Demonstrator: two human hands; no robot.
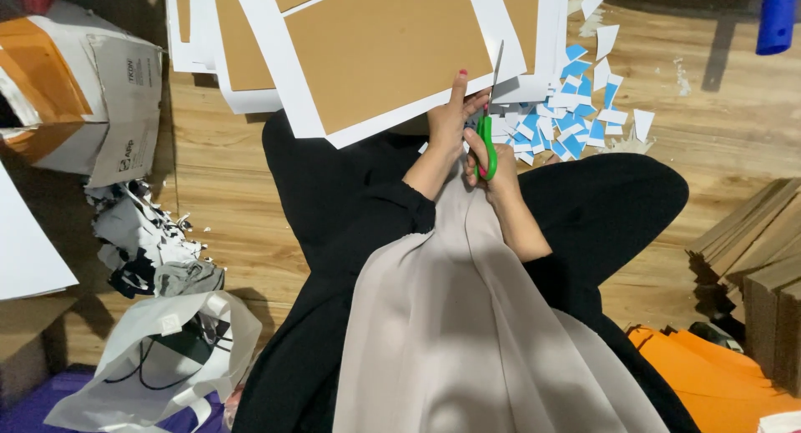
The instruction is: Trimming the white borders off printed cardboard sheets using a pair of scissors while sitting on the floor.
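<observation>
So it's a wood plank floor (234, 199), pretty messy. Left hand (448, 120) pinches the brown card sheet with white border (375, 49) over the lap, right hand (492, 162) is closed round green-handled scissors (486, 141) at its edge. Blue-white paper scraps (576, 108) just beyond, torn box (83, 83) left, orange sheets (717, 375) right.

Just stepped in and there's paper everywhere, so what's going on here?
A person sitting on the wooden floor is cutting a brown sheet with a white border. The left hand holds the sheet's near edge, while the right hand works green-handled scissors, blades pointing up along the white border. A pile of small blue and white scraps lies just past the hands. More bordered sheets sit behind, and a white bag lies to the left.
</observation>
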